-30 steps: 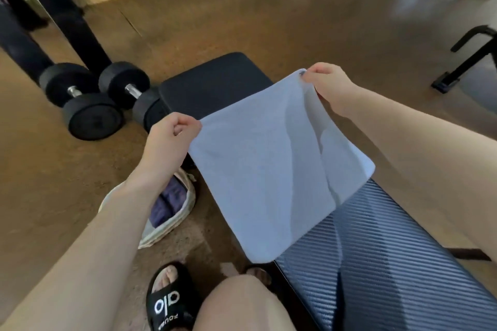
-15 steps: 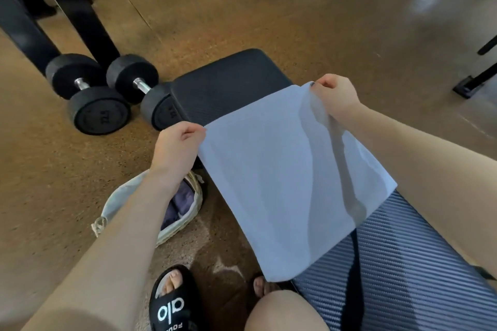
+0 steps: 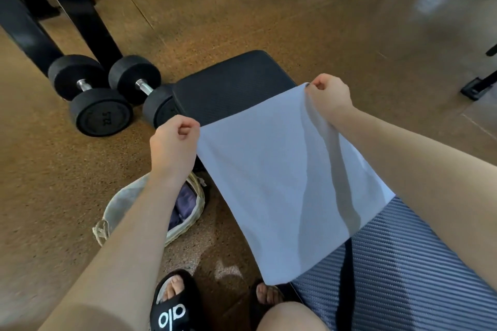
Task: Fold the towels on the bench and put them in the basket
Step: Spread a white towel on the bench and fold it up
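Note:
A pale blue towel (image 3: 274, 183) is held spread out over the black bench (image 3: 228, 83). My left hand (image 3: 174, 145) pinches its near-left top corner and my right hand (image 3: 329, 97) pinches its far-right top corner. The lower edge of the towel hangs down over the ribbed bench pad (image 3: 403, 271). On the floor left of the bench stands a light woven basket (image 3: 185, 226), partly hidden under my left forearm, with purple-blue cloth (image 3: 183, 204) inside it.
Two black dumbbells (image 3: 102, 99) lie on the brown floor beside the head of the bench, in front of a black rack frame (image 3: 80, 8). My feet in black sandals (image 3: 174, 301) rest below the basket. A black equipment foot (image 3: 478, 86) stands at the right.
Both hands have shifted slightly with the towel stretched between them; the view has tilted so the towel and bench sit lower and more to the right. The grip on both corners is unchanged.

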`<state>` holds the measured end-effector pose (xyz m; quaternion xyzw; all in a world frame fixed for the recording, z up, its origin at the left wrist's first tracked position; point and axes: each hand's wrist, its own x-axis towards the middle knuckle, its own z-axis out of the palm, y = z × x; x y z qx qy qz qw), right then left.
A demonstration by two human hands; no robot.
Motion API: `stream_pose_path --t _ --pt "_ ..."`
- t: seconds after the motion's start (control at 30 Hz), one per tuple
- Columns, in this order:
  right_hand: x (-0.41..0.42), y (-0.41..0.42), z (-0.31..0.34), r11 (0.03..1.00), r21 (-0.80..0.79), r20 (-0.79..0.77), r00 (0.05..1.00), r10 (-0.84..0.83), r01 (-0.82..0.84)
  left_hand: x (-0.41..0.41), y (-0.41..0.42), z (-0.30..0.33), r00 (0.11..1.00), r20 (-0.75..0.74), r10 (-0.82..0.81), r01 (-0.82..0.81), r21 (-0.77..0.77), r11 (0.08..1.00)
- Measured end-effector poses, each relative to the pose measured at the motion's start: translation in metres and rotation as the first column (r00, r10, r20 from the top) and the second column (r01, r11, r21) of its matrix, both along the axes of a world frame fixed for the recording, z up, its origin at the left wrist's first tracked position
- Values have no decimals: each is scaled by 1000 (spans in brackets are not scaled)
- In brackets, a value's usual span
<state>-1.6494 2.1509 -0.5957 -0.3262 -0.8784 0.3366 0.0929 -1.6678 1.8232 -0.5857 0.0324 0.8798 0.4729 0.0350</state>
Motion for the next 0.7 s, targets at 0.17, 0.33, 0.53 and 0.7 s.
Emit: stream_pose_path --t 0.17,0.33,0.53,0.7 --pt "-4 -1 -7 999 52 46 999 -6 4 2 0 -4 1000 -6 2 -2 -43 999" --pt "-4 3 -6 996 34 32 997 76 -77 5 1 -5 989 149 23 -26 15 1000" --pt "-7 4 -3 997 -28 -30 997 67 -68 2 -2 -4 943 333 -13 14 0 1000" --pt "-10 7 -4 994 -82 -53 997 61 -66 -1 -5 -4 927 373 42 -92 118 989"
